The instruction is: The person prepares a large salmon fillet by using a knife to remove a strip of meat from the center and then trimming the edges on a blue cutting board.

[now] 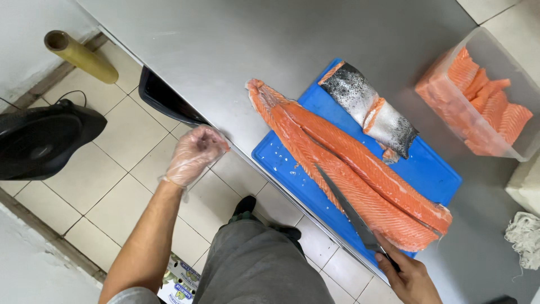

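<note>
Fingers (pixel 394 264) grip knife (pixel 349 211), blade under salmon fillet (pixel 349 163), left hand (pixel 194 155) apart

The steel surface (pixel 225 39) runs across the view from upper left to lower right. On it, near its front edge, lies a blue board (pixel 433 174), set on a slant. At 2 o'clock from the board, well apart, stands a clear tub (pixel 495 50). At 4 o'clock from the board a bunch of white string (pixel 524 236) lies near the right edge of the view. A dark tray (pixel 163 98) juts from under the surface at 9 o'clock.
</note>
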